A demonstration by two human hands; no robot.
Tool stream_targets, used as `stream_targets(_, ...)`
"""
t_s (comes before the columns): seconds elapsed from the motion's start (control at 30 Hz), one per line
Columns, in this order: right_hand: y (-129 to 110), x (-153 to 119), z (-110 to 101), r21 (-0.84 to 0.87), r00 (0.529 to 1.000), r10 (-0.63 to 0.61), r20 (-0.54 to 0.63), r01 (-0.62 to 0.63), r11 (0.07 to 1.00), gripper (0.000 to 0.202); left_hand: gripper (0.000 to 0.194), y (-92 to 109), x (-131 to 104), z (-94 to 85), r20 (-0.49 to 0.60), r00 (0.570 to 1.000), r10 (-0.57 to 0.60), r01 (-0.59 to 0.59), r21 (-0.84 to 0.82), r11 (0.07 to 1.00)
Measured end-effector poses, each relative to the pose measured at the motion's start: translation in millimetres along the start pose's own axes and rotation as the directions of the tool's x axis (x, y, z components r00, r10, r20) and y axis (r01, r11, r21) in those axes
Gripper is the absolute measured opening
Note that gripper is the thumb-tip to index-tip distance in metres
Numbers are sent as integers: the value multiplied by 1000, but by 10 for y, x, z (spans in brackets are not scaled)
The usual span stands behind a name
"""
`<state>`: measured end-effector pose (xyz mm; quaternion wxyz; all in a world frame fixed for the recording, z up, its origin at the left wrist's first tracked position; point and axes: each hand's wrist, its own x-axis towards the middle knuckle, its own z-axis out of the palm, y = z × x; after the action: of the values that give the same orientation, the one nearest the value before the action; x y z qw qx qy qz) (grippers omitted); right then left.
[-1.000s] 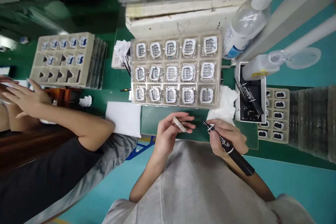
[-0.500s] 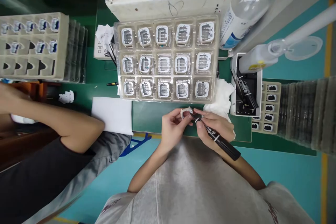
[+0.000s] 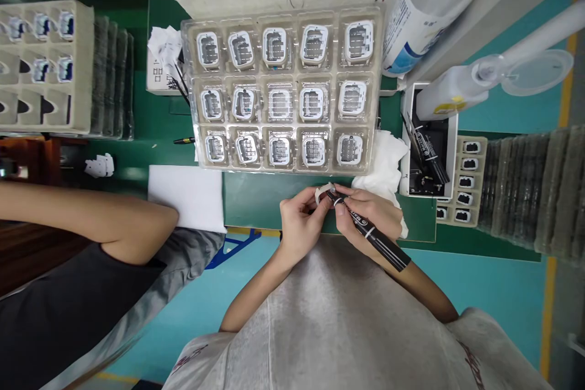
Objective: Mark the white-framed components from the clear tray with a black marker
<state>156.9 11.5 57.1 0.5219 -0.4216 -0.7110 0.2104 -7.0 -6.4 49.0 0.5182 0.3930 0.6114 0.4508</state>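
My left hand (image 3: 300,218) pinches a small white plastic frame-shaped part (image 3: 322,193) between thumb and fingers, just over the table's front edge. A black marker pen (image 3: 375,236) is gripped in my right hand (image 3: 365,214), its tip end at the part and its barrel slanting down to the right. Fingers of both hands cover much of the part. Beyond them lies a clear plastic tray (image 3: 260,124) whose pockets hold several similar white parts with grey insides.
White tissue (image 3: 382,161) lies right of the tray. Past it stand a white box (image 3: 406,152) with markers, a squeeze bottle (image 3: 450,97) and a larger bottle (image 3: 402,42). At left, a co-worker's arm (image 3: 91,216) reaches beside a white cloth (image 3: 187,198) and stacked trays (image 3: 82,73).
The camera view has shifted slightly. The marker's tip has moved a little left and down along the part, which looks turned in my left hand. Both hands keep their hold.
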Motion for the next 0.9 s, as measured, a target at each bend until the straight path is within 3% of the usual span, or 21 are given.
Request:
stream_targets(0.27,-15,15,-9,-26,999,24,37,-23,999,15,27,6,14,3,9,998,59,-60,74,995)
stream_targets(0.53,60,-39,85,-32,994,-102,-26,101,994,33,32,5,10,-7,9,996,94,-94,148,984)
stream_targets(0.7,45,0,63,-21,998,-56,20,56,998,26,31,19,9,0,1,998,64,-64,119,991)
stream_targets(0.9,60,22,106,-34,987,-161,-20,161,986,18,36,25,17,-16,27,998,62,-64,111,992)
